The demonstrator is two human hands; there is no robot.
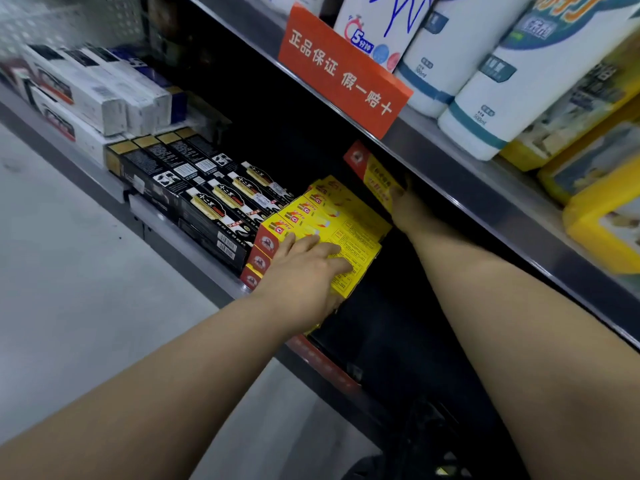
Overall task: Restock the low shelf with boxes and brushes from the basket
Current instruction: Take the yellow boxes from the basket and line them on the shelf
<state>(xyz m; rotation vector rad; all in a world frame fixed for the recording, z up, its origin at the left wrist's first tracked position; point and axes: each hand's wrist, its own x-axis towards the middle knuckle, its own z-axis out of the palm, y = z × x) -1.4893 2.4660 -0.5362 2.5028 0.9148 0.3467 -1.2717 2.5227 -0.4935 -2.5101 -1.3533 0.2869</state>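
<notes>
Head view: stacked yellow boxes (pixel 349 233) with red ends, on low shelf (pixel 194 252), under flat, spread left grip (pixel 304 271); right grip (pixel 405 206) clamped on tilted yellow box (pixel 375 174) just above the stack.

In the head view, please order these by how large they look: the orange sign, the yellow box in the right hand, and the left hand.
1. orange sign, largest.
2. left hand.
3. yellow box held by the right hand, partly hidden in shadow.

The left hand is nearer the camera, so places 2 and 3 are unsure.
</notes>
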